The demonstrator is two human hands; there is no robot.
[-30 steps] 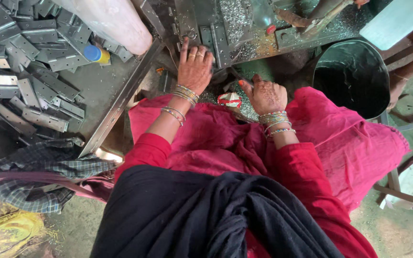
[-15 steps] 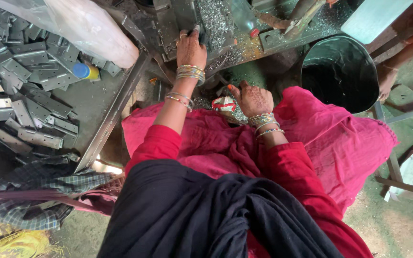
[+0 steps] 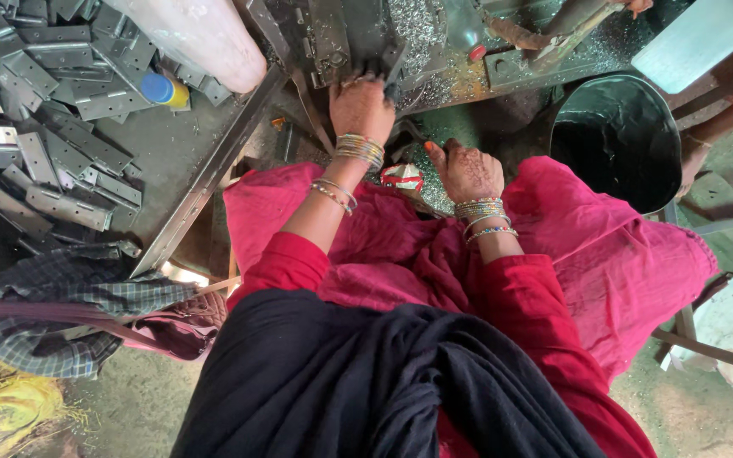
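Grey steel brackets [image 3: 53,161] lie heaped across the desk [image 3: 180,161] at the left, flat angled strips with punched holes, well apart from both hands. At the far edge, the left hand [image 3: 361,108] reaches onto a dark metal machine part [image 3: 366,51] dusted with shavings, its grip hidden. The right hand [image 3: 466,170] rests loosely curled near a small red-and-white packet [image 3: 402,176], holding nothing visible.
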